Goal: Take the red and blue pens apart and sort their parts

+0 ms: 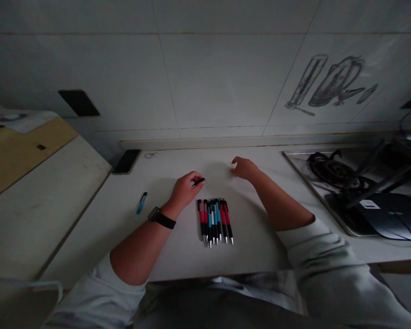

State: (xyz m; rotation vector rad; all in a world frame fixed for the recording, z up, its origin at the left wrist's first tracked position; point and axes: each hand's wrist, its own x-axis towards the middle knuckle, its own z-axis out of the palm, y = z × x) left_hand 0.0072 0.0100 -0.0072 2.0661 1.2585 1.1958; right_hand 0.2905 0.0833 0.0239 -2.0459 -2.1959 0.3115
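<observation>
My left hand (187, 188), with a black watch on its wrist, pinches a small black pen part (198, 182) with a thin tip pointing right. To the right and slightly farther back, my right hand (244, 168) hovers over the white table with its thumb and fingers apart and nothing visible between them. Several red, blue and white pens (214, 221) with black grips lie side by side between my forearms, their silver tips toward me. A short blue pen piece with a black end (141, 203) rests by itself to the left of my left hand.
A dark phone (127, 161) and a small ring (150, 156) lie at the back left of the white table (178, 265). On the right are a metal-edged tray (303, 179), a coiled dark object (335, 171) and a black device (390, 214). A tiled wall stands behind.
</observation>
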